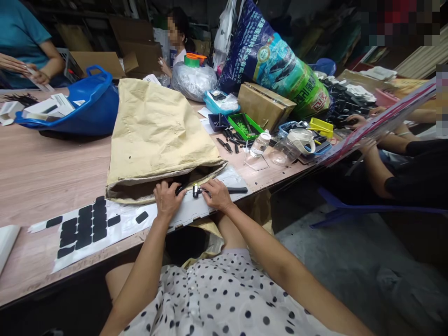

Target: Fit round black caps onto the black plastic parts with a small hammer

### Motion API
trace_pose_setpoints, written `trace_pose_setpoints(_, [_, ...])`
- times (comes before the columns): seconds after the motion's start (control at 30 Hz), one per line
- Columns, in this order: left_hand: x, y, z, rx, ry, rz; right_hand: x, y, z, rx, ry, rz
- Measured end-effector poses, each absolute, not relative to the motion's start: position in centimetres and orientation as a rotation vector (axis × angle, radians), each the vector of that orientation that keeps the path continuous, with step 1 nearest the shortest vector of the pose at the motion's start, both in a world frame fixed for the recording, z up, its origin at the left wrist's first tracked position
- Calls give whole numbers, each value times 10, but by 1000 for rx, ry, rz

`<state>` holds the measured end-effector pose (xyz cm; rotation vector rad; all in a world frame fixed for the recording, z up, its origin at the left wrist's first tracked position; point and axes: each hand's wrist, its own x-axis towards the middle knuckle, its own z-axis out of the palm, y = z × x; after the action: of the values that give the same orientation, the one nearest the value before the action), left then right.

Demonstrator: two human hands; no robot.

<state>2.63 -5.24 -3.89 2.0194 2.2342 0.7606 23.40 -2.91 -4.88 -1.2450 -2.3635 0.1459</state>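
My left hand is at the mouth of a cream sack lying on the table, its fingers closed on a small black piece, mostly hidden. My right hand is curled over the handle of a small hammer close to its shiny head, on a white board at the table edge. To the left, a white backing sheet carries rows of black rounded stickers; one loose black sticker lies nearer my left hand.
A blue basin with white boxes stands back left. Ahead right are a green tray, a clear bottle, a plastic jug, a cardboard box and a large printed bag. Other people sit around the table.
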Motion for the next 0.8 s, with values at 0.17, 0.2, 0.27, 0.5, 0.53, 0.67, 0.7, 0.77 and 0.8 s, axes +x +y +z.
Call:
trace_pose_setpoints(0.17, [21,-66,-39,2097,2057,991,235,-29,-50,-1231,-2361,150])
trace_pose_setpoints(0.2, [18,-74,-41,2118,2000,1015,235,-28,-51,-1229,-2363,152])
trace_pose_setpoints(0.27, [13,-90,-45,2145,1906,1011,235,-28,-52,-1226,-2367,156])
trace_pose_setpoints(0.5, [6,-112,-56,2016,1906,820,240,-26,-54,-1228,-2399,174])
trace_pose_setpoints(0.53, [6,-111,-55,1992,1907,799,241,-26,-53,-1229,-2414,172])
trace_pose_setpoints(0.67, [7,-106,-51,1917,1907,764,241,-29,-44,-1193,-2411,180])
trace_pose_setpoints(0.7, [8,-105,-50,1901,1908,761,239,-32,-41,-1173,-2382,194])
trace_pose_setpoints(0.77, [9,-105,-49,1872,1909,756,233,-41,-35,-1124,-2313,247])
trace_pose_setpoints(0.8, [9,-105,-48,1858,1909,753,230,-47,-33,-1100,-2286,284])
